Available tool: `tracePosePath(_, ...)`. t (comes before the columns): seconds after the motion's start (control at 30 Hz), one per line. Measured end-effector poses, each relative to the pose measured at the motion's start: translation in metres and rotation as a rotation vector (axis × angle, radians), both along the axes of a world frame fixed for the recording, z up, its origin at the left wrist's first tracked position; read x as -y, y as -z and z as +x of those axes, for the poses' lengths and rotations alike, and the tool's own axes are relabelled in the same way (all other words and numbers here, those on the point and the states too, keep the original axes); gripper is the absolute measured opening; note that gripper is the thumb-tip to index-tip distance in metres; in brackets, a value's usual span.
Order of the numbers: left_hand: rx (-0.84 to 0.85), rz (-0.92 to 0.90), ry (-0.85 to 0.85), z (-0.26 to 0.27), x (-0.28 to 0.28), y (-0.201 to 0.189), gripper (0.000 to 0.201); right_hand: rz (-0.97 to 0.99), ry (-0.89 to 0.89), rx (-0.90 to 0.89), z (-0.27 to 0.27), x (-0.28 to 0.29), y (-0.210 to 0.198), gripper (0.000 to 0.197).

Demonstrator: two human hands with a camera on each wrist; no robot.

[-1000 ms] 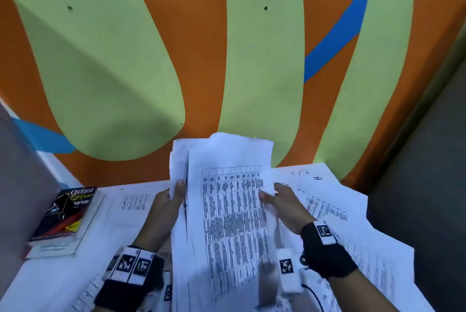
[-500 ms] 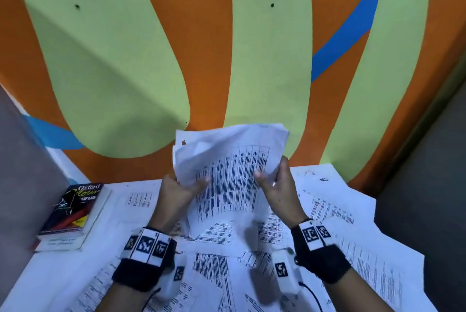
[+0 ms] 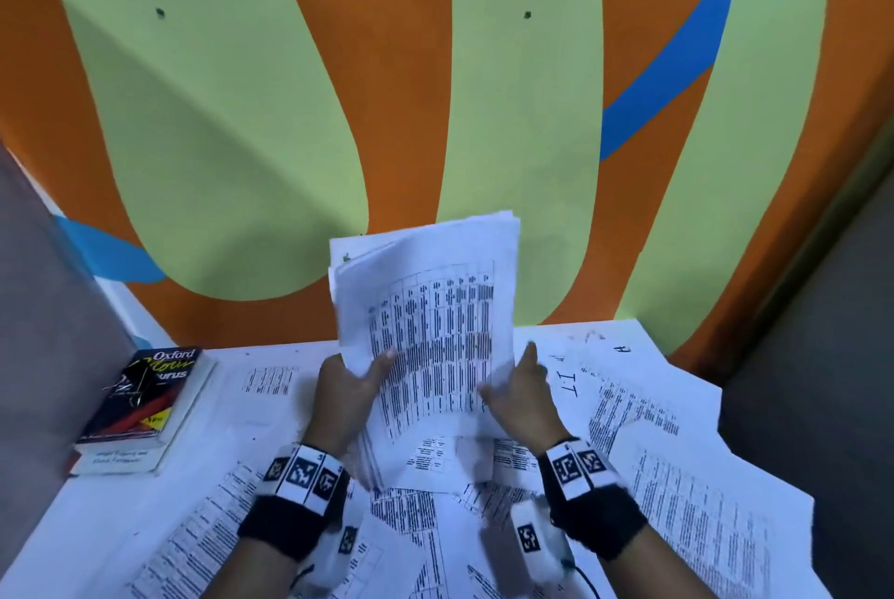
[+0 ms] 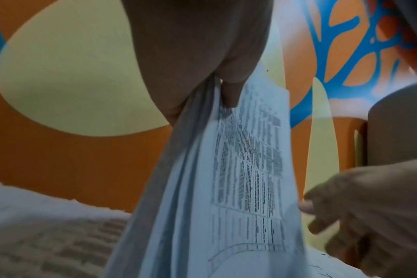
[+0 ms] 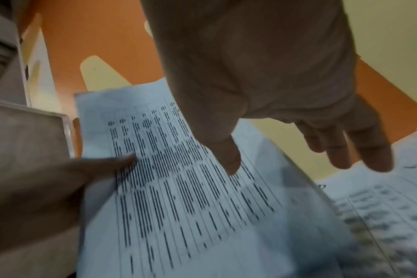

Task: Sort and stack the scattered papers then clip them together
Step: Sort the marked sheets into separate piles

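an orange wall (image 3: pixel 396 66) with pale green shapes stood behind a white table (image 3: pixel 87 516) littered with loose sheets (image 3: pixel 677 453). the stack of papers (image 3: pixel 435 332) stood nearly upright between both hands, long axis vertical. the left hand (image 3: pixel 346 397) pinched its left edge, thumb in front, while the right hand (image 3: pixel 525 397) lay open-fingered along the right edge — thumb touching the printed face. the stack's bottom edge was hidden. a clip seemed to lie on the book (image 3: pixel 145 400) far left — nearer the left hand, though too small to tell.
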State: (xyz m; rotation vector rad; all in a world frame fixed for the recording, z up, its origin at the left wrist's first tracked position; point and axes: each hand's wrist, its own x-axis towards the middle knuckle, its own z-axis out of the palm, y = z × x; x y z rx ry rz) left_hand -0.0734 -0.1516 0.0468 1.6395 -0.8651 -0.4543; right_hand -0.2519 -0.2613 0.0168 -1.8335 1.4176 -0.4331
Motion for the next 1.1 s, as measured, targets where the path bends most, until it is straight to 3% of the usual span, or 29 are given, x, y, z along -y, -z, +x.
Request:
tracePosePath(0.03,0.021,-0.009,-0.033,0.001,-0.001,-0.001,0.038,0.033,0.003,-0.121,-0.001,-0.004,0.008,0.093)
tracePosePath(0.1,0.052,-0.025,-0.102,0.007,-0.006,-0.015,0.052,-0.070,-0.074,-0.239,0.004,-0.024,0.013,0.076)
tracePosePath(0.17,0.094,-0.071,-0.172,0.023,-0.011,-0.030,0.057,-0.169,-0.265,-0.244,0.022,-0.051,0.015,0.061)
tracePosePath(0.3,0.186,-0.159,-0.332,0.053,-0.027,-0.060,0.055,-0.146,-0.596,-0.233,0.080,-0.107,0.025,0.060)
tracePosePath(0.43,0.336,-0.205,-0.485,0.074,-0.054,-0.079,0.049,-0.233,-0.590,-0.389,0.130,-0.158,0.060,0.088)
tracePosePath(0.5,0.382,-0.213,-0.539,0.086,-0.068,-0.079,0.054,-0.138,-0.570,-0.451,0.151,-0.167,0.089,0.079)
tracePosePath(0.57,0.378,-0.210,-0.556,0.093,-0.081,-0.077,0.040,-0.128,-0.532,-0.389,0.162,-0.162,0.114,0.078)
tracePosePath(0.63,0.357,-0.192,-0.574,0.094,-0.091,-0.078,0.028,-0.094,-0.617,-0.348,0.155,-0.160,0.098,0.086)
tracePosePath(0.67,0.354,-0.188,-0.587,0.095,-0.096,-0.078,0.026,-0.088,-0.622,-0.401,0.151,-0.161,0.084,0.079)
tracePosePath(0.77,0.338,-0.207,-0.608,0.100,-0.104,-0.080,0.022,-0.194,-0.664,-0.319,0.145,-0.134,0.048,0.016)
tracePosePath(0.8,0.336,-0.218,-0.615,0.102,-0.106,-0.081,0.021,-0.209,-0.646,-0.288,0.143,-0.120,0.040,0.004)
tracePosePath(0.9,0.336,-0.248,-0.628,0.110,-0.109,-0.087,0.020,-0.235,-0.530,-0.279,0.141,-0.063,0.018,0.020)
tracePosePath(1.03,0.312,-0.276,-0.669,0.128,-0.111,-0.089,0.025,-0.239,-0.513,-0.394,0.143,0.017,0.007,0.009)
tracePosePath(1.1,0.299,-0.284,-0.676,0.136,-0.113,-0.090,0.021,-0.254,-0.540,-0.482,0.146,0.043,0.014,0.018)
